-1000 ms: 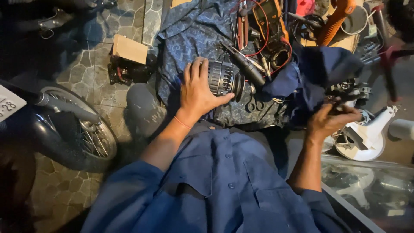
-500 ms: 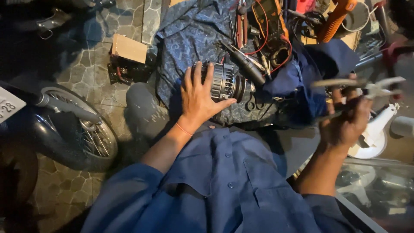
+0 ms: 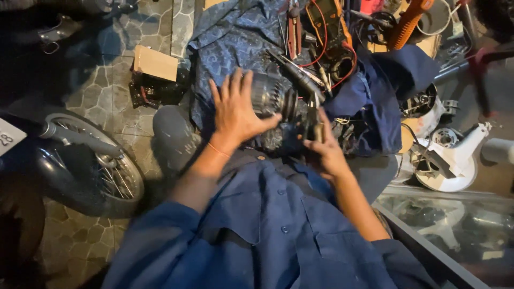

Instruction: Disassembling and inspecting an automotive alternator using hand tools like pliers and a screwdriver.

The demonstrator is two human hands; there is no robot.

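A tiled floor (image 3: pixel 107 91) of small grey-blue stones fills the left half of the frame, dim and unevenly lit. On it at lower left stands a spoked wheel (image 3: pixel 101 171) with a dark tyre. A patterned blue cloth (image 3: pixel 230 43) is spread from the upper centre down to the person's lap and serves as the surface for the work. A plain dark blue cloth (image 3: pixel 385 91) lies bunched to the right of it. A white moulded housing (image 3: pixel 455 160) sits at the right edge, and a small cardboard box (image 3: pixel 155 63) lies on the tiles at upper left.

At the centre, on the patterned cloth, lies the round ribbed metal motor (image 3: pixel 273 96). The left hand (image 3: pixel 235 112) lies over its left side with the fingers (image 3: pixel 235 85) spread wide and flat and the thumb pressed to the casing. The right hand (image 3: pixel 326 150), just right of the motor, has its fingers curled shut around the handles of a pair of pliers (image 3: pixel 315 120), whose tip points up at the motor's right end.

At upper centre a yellow-edged meter (image 3: pixel 326 21) rests among red wire (image 3: pixel 316 59) and loose hand tools.
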